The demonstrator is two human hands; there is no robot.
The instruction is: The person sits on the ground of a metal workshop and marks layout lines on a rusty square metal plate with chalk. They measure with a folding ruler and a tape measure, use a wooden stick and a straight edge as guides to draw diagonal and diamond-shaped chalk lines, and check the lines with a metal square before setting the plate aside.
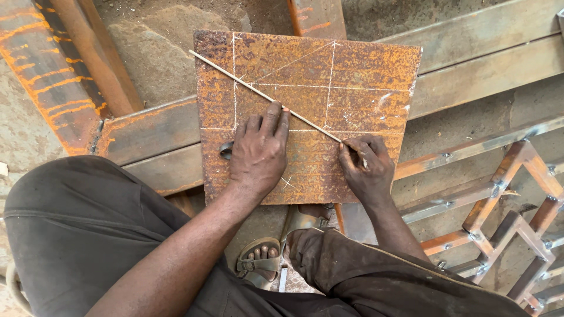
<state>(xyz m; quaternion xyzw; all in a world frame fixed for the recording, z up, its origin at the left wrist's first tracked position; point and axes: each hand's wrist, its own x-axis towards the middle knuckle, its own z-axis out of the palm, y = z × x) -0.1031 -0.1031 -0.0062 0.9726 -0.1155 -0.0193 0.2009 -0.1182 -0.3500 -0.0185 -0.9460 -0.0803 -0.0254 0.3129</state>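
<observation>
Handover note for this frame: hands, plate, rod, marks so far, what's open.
Left hand: flat, pressing a thin straight rod onto the rusty steel plate.
Right hand: fingers pinched at the rod's lower end, as if holding a small marker; the marker itself can't be made out.
Plate rests across a steel beam; sandalled foot below it.
Done: several chalk lines, straight and diagonal, already on the plate.
Left: probably the line along the rod; none is visible there yet.

A dusty concrete floor (458, 129) lies under flat daylight. Rusty steel beams (76, 70) slant across the upper left, long grey steel bars (482, 53) run to the right, and a welded metal grille (511, 229) rests at lower right
</observation>
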